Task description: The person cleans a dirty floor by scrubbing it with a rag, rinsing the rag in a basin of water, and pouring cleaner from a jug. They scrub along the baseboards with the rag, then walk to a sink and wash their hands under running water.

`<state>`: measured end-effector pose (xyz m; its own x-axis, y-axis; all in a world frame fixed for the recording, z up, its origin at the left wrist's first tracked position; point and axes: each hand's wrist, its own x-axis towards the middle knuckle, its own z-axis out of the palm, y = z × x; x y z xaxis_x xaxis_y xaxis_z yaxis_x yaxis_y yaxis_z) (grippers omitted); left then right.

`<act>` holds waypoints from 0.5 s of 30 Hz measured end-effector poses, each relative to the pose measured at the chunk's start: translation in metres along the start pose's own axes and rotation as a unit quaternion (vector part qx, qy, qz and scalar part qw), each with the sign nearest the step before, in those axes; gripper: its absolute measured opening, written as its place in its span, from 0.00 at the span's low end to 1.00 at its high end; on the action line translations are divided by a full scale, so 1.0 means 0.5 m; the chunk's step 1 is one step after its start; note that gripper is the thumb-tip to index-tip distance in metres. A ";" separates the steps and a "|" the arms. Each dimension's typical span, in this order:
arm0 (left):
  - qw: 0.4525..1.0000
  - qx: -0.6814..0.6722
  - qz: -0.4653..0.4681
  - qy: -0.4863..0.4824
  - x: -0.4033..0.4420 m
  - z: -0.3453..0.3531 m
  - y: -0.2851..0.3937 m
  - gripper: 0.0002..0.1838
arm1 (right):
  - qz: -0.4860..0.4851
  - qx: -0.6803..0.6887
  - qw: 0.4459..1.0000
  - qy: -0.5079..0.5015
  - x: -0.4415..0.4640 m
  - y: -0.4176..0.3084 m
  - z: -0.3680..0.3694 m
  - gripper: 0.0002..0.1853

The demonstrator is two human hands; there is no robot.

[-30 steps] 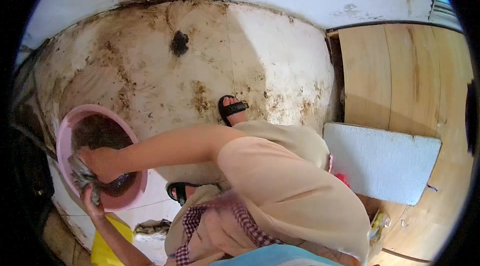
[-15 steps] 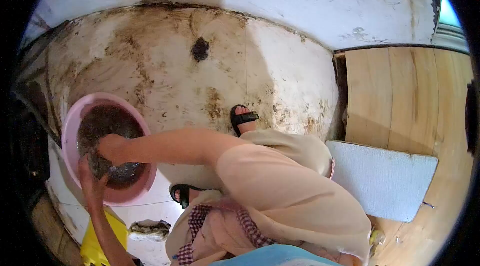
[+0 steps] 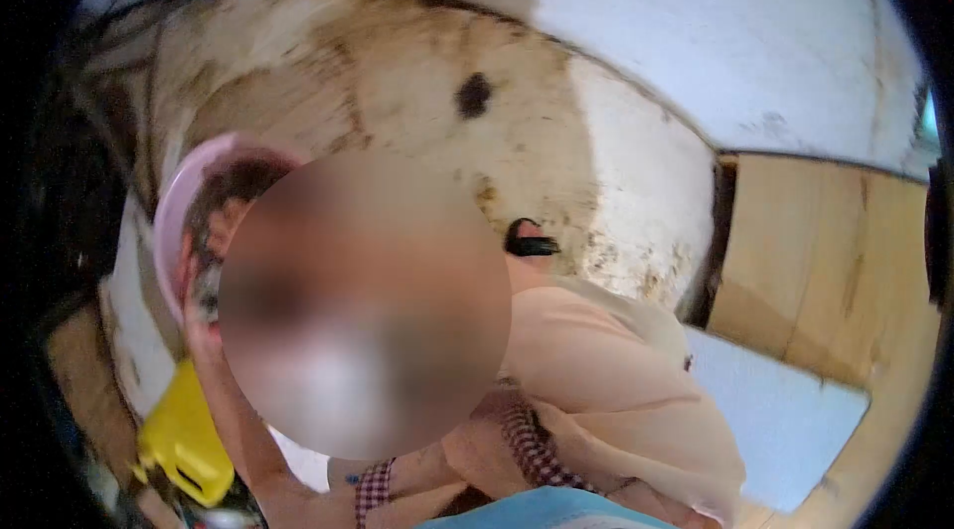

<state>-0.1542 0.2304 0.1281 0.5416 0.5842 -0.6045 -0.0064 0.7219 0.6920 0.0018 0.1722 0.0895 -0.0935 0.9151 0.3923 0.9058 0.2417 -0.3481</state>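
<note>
A crumpled grey cloth (image 3: 207,293) lies inside the round pink plastic basin (image 3: 171,216), between both hands. The left hand (image 3: 192,299) flanks its left side; the right hand (image 3: 228,219), fingers curled, sits beyond it. Neither is clearly nearer. Closure, grip and the cloth's long axis cannot be determined: blurred.

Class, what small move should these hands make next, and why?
Probably squeeze the grey cloth over the round pink plastic basin: it shows between the left hand and right hand, with dark contents alongside, though blur hides the full grip.
</note>
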 end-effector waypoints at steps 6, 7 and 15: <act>0.880 0.453 -0.139 0.040 -0.008 0.040 0.042 0.42 | -0.126 -0.020 0.989 0.069 0.042 0.006 -0.070 0.06; 0.878 0.461 -0.129 0.027 -0.009 0.044 0.046 0.44 | -0.125 -0.047 0.991 0.018 0.047 0.007 -0.080 0.08; 0.548 0.783 0.293 -0.002 0.044 0.027 -0.008 0.26 | 0.156 0.073 0.975 -0.139 -0.001 0.015 -0.026 0.11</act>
<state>-0.1310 0.2356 0.1172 0.8341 0.5426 -0.0994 0.5482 -0.7953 0.2589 0.0139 0.1691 0.0978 0.0502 0.9987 0.0082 0.8417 -0.0379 -0.5385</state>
